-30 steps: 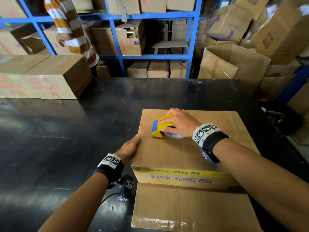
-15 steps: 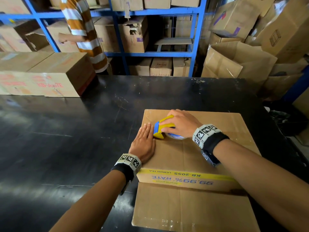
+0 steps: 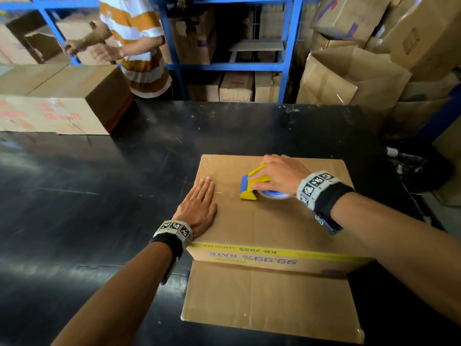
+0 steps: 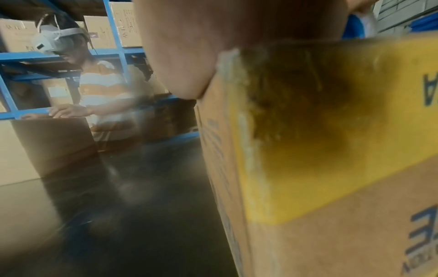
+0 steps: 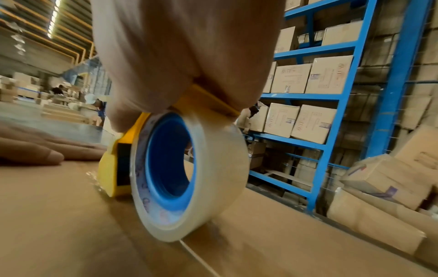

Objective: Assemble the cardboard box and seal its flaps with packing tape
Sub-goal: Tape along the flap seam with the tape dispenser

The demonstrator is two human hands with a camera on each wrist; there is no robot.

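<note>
The cardboard box sits on the near right part of the black tabletop, its top flaps folded shut and meeting along a seam that runs left to right. It looks light and probably empty, so it would likely slide on the glossy tabletop under any sideways pull. The corrugated walls are stiff at edges and corners, but the flaps will likely give near the seam, so press there with a flat palm, not fingertips. A loose flap lies flat on the tabletop at the near side, under the yellow printed band.

The left hand lies flat with fingers straight on the top's left edge, its fingertips at the seam, pinning box and tape end; its grip is wide and holds nothing. The right hand curls over the yellow and blue tape dispenser, gripping it firmly. In the right wrist view the tape roll stands on edge on the cardboard, clear glossy film on a smooth blue core in a hard plastic frame. A thin shiny strip of tape already lies on the seam between dispenser and left fingers. The film is sticky and thin, apt to wrinkle if it slackens.

Behind the tabletop stand blue steel shelves stacked with cartons, and another person in a striped shirt handles a box at far left
</note>
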